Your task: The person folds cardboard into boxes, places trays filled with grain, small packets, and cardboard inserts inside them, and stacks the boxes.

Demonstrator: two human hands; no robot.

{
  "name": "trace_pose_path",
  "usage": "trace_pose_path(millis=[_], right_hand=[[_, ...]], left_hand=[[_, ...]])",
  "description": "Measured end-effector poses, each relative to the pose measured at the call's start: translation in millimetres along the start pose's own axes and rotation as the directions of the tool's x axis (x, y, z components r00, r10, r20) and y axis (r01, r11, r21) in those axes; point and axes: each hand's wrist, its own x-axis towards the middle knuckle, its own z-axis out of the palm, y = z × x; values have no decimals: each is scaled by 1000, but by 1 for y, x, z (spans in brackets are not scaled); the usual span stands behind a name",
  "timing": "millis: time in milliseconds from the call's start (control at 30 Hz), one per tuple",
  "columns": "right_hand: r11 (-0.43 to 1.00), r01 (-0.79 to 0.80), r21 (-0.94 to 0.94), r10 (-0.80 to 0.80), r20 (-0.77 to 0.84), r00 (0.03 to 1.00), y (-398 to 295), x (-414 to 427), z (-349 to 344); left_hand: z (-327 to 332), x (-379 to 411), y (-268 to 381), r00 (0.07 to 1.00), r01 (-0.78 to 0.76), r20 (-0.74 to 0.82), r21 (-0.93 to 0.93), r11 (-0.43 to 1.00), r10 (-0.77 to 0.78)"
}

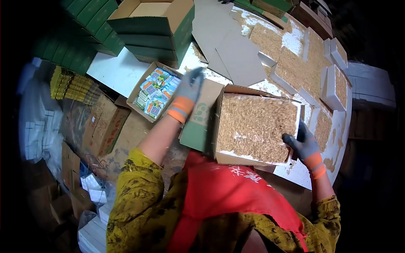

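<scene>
My left hand (192, 85), in a grey and orange glove, is blurred above the right rim of a small cardboard box (130, 102) of printed blue-and-white packets (155, 90). Whether it holds anything cannot be told. My right hand (300, 142), gloved alike, grips the right edge of a white foam tray (295, 115) filled with tan, grain-like material (258, 126). That tray sits in or over an open cardboard carton (219, 126), whose green-and-tan flap (201, 121) spreads out to the left.
Green cartons (148, 39) are stacked behind the packets. Grey cardboard sheets (227, 47) lie on the white table (340, 126). More grain-filled trays (336, 85) stand at the right. A brown carton (102, 125) and plastic-wrapped white foam pieces (91, 234) are at the left.
</scene>
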Motion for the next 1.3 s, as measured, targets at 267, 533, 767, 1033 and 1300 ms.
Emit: trace_pose_path(millis=[267, 533, 767, 1033, 1300], right_hand=[[742, 124, -659, 87, 277, 957, -58, 75, -37], [930, 176, -324, -179, 19, 984, 122, 335, 0], [946, 159, -281, -201, -126, 972, 176, 375, 27], [920, 279, 275, -224, -216, 950, 113, 275, -62], [575, 725, -379, -814, -352, 462, -13, 72, -43]], left_hand=[[-135, 9, -137, 965, 263, -253, 946, 190, -72], [-161, 15, -139, 892, 400, -413, 527, 750, -185], [-154, 9, -72, 810, 571, -173, 446, 689, -560], [-176, -10, -90, 759, 576, -543, 301, 760, -360], [25, -96, 145, 774, -632, 517, 581, 513, 367]])
